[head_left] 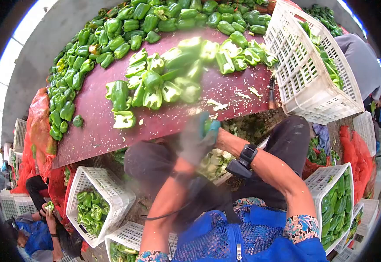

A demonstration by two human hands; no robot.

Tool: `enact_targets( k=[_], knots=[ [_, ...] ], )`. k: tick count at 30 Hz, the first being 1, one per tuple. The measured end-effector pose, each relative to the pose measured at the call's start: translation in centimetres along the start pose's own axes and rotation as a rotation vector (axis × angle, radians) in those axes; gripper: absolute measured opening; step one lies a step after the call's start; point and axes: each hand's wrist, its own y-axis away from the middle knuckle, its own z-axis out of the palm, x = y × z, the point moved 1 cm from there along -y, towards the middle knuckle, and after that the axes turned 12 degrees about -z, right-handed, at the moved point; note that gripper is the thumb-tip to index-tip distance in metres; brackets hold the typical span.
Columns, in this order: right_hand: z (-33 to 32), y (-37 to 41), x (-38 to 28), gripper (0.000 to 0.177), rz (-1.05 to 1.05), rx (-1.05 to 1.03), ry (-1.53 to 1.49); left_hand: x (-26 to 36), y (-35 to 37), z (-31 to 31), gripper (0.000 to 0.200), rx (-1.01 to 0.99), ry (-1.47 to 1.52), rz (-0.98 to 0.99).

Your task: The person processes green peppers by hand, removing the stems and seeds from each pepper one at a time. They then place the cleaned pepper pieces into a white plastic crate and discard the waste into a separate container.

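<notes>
My hands meet above my lap, at the near edge of a dark red board [85,139]. My left hand [194,137], in a grey glove, is smeared by motion and its fingers cannot be made out. Teal-gloved, my right hand [214,129] is closed around what looks like a green pepper [207,126], mostly hidden by the fingers. Cut pepper halves [152,99] lie on the board just beyond, some blurred. A knife [271,94] rests at the board's right side. Pale trimmings [216,161] sit below my hands between my legs.
Whole green peppers [112,28] are heaped along the board's far and left edges. White crates of peppers stand upper right [306,65], lower right [323,181] and lower left [118,185]. Red mesh sacks [37,131] lie at left. Another person [37,231] sits lower left.
</notes>
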Motion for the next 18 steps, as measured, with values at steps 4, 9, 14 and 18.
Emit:
enact_targets(
  k=[4, 9, 14, 18],
  knots=[
    [2.0, 0.0, -1.6, 0.015, -0.114, 0.089, 0.181, 0.8, -0.1, -1.4, 0.044, -0.005, 0.215, -0.125],
    [1.2, -1.4, -0.6, 0.023, -0.191, 0.154, 0.248, 0.0, -0.6, -1.5, 0.036, 0.124, 0.303, -0.104],
    [2.5, -1.9, -1.7, 0.030, -0.143, 0.318, 0.558, -2.1, -1.1, -0.2, 0.025, 0.217, 0.717, -0.341],
    [0.7, -2.3, 0.3, 0.042, -0.244, 0.327, 0.532, -1.9, -2.1, -0.6, 0.025, 0.226, 1.045, -0.406]
  ],
)
